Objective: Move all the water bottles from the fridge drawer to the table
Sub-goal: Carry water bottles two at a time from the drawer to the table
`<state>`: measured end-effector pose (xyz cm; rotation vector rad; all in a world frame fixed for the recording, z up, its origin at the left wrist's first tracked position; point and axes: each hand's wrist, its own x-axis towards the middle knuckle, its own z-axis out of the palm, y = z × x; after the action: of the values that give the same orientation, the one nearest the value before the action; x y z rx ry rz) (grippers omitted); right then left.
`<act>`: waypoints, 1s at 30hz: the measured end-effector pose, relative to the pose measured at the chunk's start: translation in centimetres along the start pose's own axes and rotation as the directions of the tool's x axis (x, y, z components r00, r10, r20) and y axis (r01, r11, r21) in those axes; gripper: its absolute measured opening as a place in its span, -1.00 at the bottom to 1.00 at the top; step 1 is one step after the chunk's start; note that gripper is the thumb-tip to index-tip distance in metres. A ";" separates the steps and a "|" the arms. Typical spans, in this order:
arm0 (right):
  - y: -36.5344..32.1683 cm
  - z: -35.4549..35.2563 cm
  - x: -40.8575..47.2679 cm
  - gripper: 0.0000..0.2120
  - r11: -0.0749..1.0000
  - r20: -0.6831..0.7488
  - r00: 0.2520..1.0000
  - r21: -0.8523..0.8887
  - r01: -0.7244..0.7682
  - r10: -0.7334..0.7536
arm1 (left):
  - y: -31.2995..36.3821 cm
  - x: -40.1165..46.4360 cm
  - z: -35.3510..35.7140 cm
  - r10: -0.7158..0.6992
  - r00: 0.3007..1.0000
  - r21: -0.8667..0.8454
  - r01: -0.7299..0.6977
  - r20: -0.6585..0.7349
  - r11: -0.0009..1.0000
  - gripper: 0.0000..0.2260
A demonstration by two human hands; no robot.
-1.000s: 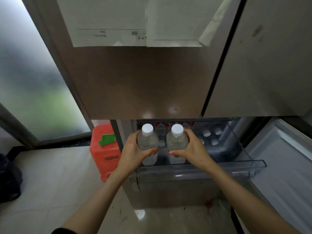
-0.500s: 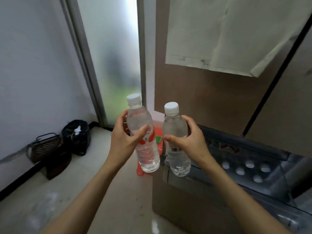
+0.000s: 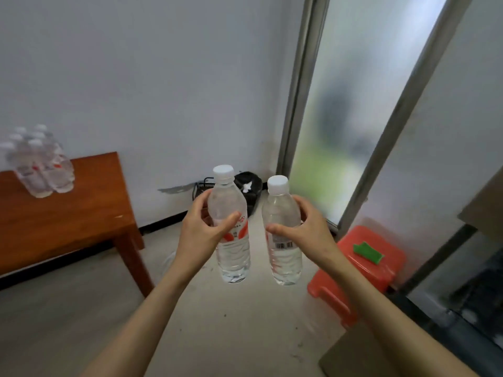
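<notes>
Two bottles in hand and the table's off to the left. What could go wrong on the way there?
1. The left hand and right hand each grip a smooth water bottle one-handed at mid-body; either might slip.
2. The bottles already on the table stand clustered near its far edge; setting new ones down close by may topple them.
3. The table corner juts toward the path.

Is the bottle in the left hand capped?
Capped: a white cap sits on the left-hand bottle, gripped upright by the left hand.
</notes>
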<state>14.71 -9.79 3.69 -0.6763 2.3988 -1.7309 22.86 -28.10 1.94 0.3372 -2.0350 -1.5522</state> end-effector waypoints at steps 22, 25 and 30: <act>-4.3 37.7 26.4 -0.49 0.990 0.459 0.883 -0.039 0.136 -0.103 | -17.1 20.2 -31.6 -0.234 0.925 0.284 0.321 -0.301 0.903 -0.36; -3.5 42.0 31.8 -0.49 0.992 0.479 0.872 -0.024 0.126 -0.099 | -19.7 24.8 -33.9 -0.256 0.898 0.298 0.369 -0.357 0.880 -0.36; -3.6 49.1 40.4 -0.35 0.993 0.551 0.832 -0.049 0.112 -0.067 | -22.7 32.9 -37.4 -0.304 0.860 0.307 0.444 -0.409 0.842 -0.30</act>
<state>-3.79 -70.35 -3.10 -1.1342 2.0548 -1.2367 14.20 -81.82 -3.81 1.1539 -2.0568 -1.1606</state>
